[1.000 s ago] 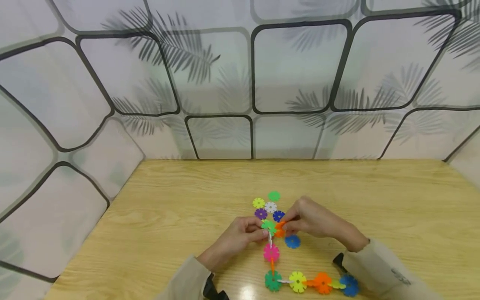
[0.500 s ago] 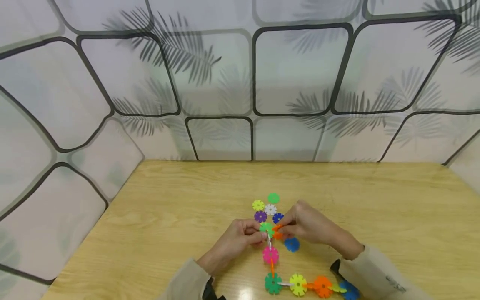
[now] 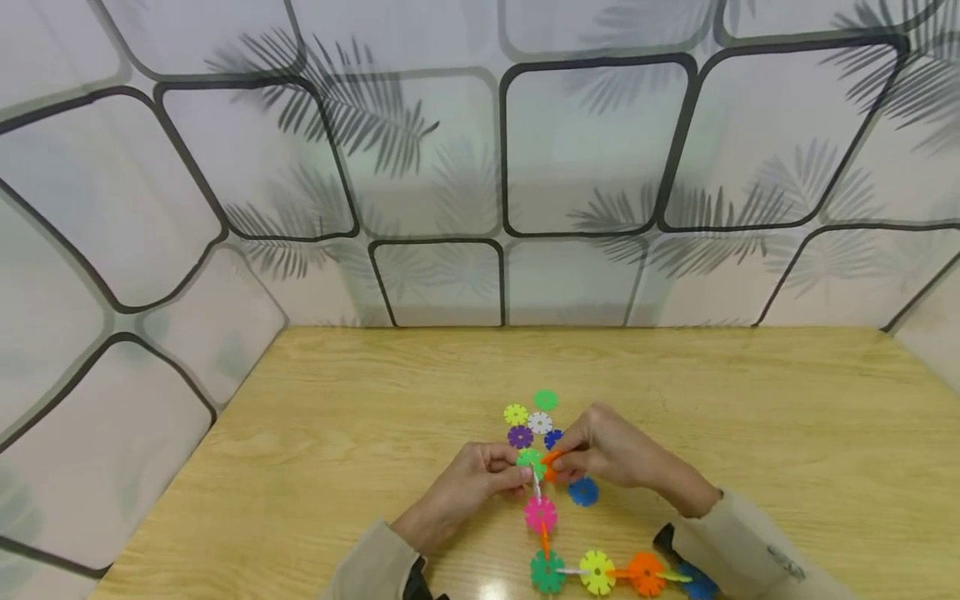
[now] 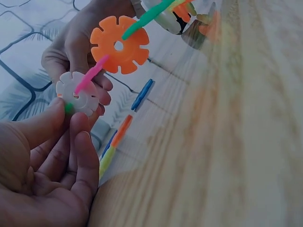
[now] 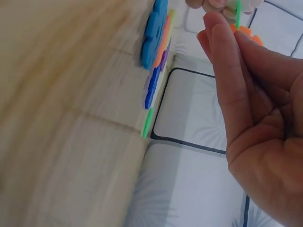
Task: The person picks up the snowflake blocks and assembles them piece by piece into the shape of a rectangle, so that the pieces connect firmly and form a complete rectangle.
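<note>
My left hand [image 3: 476,479] pinches a light green notched plastic disc [image 3: 527,458] at the end of a linked chain. Thumb and finger of my right hand [image 3: 618,450] pinch an orange notched disc [image 3: 550,473] right at the green one's edge. In the right wrist view this orange disc [image 5: 255,39] is partly behind the fingers. Down from the green disc run a white disc [image 4: 78,104], a pink disc [image 3: 541,514] and an orange disc [image 4: 137,52]. They reach a dark green disc [image 3: 547,572], where the chain turns right.
The chain's lower row holds a yellow disc [image 3: 597,572], an orange disc [image 3: 647,574] and a blue disc [image 3: 697,586] partly under my right sleeve. Beyond the hands lie loose discs: light green [image 3: 546,400], yellow [image 3: 515,414], white [image 3: 540,423], purple [image 3: 521,437]. A blue disc [image 3: 583,492] lies nearer.
The orange disc in my right hand has shifted slightly left, closer against the green disc and turned more edge-on. Both hands keep their hold. The whole view has tilted up a little.
</note>
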Motion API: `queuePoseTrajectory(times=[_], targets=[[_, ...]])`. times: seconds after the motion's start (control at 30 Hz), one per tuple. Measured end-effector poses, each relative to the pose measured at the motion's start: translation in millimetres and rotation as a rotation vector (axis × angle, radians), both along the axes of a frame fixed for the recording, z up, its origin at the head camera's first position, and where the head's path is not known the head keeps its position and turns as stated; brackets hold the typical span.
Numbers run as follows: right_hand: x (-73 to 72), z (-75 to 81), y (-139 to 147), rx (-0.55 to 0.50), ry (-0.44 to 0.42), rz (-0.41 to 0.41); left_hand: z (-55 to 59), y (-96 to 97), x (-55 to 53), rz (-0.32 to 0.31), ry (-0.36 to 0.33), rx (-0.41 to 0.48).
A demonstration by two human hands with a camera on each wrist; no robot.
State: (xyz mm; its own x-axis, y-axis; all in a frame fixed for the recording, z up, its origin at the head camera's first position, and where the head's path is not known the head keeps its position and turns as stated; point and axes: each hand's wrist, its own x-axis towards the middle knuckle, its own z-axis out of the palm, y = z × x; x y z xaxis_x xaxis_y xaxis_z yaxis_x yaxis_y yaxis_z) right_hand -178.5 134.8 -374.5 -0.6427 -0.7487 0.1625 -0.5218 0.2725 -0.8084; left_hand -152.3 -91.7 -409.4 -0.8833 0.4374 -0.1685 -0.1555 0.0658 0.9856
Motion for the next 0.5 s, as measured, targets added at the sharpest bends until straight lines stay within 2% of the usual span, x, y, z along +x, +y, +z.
queuePoseTrajectory(times=[0.13, 0.37, 0.5], targets=[[0.4, -2.9, 0.1, -0.034, -0.06, -0.019, -2.6, 0.5, -0.2, -0.005, -0.027, 0.033], [2.5, -2.5, -4.6, 0.006, 0.026, -0.063, -3.4, 1.7, -0.6, 0.014, -0.024, 0.026], [-1.7, 2.1, -1.8, 0.074, 0.017, -0.014, -2.0, 1.6, -2.7, 0.001, 0.001, 0.001]])
